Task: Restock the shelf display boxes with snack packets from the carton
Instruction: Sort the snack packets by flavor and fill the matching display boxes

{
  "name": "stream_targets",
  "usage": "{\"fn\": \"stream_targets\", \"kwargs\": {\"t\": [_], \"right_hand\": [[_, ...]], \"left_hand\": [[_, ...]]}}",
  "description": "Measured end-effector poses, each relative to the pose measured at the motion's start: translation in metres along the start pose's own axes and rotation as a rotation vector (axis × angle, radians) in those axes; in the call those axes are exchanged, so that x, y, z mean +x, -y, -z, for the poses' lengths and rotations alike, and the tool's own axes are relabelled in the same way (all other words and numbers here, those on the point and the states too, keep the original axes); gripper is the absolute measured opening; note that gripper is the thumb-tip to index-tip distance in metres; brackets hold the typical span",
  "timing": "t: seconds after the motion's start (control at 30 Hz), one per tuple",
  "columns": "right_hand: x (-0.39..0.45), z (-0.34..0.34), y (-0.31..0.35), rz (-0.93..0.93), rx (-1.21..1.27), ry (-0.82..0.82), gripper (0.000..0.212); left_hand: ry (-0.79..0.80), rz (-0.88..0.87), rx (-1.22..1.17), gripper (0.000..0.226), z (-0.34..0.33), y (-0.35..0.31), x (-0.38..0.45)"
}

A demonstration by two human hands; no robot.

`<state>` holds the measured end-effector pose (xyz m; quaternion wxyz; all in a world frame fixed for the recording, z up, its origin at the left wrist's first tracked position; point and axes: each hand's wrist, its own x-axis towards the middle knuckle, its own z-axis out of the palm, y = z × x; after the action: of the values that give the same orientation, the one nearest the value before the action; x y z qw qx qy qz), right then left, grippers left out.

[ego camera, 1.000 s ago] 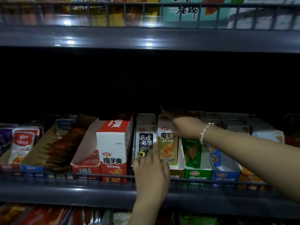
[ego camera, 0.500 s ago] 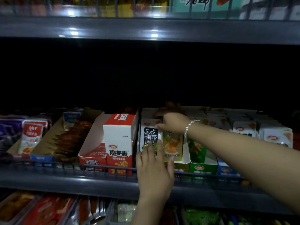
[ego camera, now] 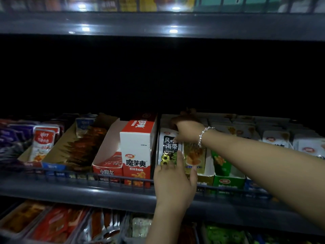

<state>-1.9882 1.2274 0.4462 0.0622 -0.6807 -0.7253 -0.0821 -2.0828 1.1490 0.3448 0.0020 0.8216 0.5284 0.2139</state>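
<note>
A row of upright snack packets fills a display box on the middle shelf; the front ones are a white-and-black seaweed packet (ego camera: pixel 168 147) and a yellow packet (ego camera: pixel 195 155). My left hand (ego camera: pixel 174 187) reaches up from below with straight fingers pressed flat against the fronts of both. My right hand (ego camera: pixel 188 129), a bead bracelet on its wrist, comes in from the right over the row. It grips the packets' tops, thumb on the seaweed packet's front, fingers curled behind into the dark. No carton is in view.
A closed red-and-white box (ego camera: pixel 137 155) stands upright just left of the packets, inside an open red tray (ego camera: pixel 107 166). A green display box (ego camera: pixel 226 181) sits to the right. A low wire rail (ego camera: pixel 105 178) runs along the shelf front. More packets lie on the shelf below.
My right hand has slid left and a little forward, from the yellow packet's top to the seaweed packet's top. My left hand stays pressed on the packet fronts.
</note>
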Motion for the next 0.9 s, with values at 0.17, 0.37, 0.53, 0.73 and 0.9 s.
{"fn": "stream_targets", "kwargs": {"t": [0.17,0.37,0.53,0.73,0.9], "right_hand": [[0.002,-0.001,-0.001,0.006,-0.036,-0.078,0.033],[0.006,0.001,-0.008,0.013,-0.057,-0.076,0.039],[0.009,0.005,-0.009,-0.002,0.074,-0.050,0.034],[0.004,0.010,-0.010,-0.003,0.170,-0.113,0.026],[0.005,0.005,-0.011,-0.030,0.082,-0.127,0.055]], "left_hand": [[0.068,0.009,0.113,0.084,0.004,0.001,0.006],[0.200,0.034,0.120,0.067,0.008,0.003,0.018],[0.254,0.027,0.152,0.067,0.009,0.002,0.020],[0.260,0.023,0.140,0.066,0.010,0.000,0.021],[0.107,0.014,0.159,0.067,-0.002,0.001,0.018]]}}
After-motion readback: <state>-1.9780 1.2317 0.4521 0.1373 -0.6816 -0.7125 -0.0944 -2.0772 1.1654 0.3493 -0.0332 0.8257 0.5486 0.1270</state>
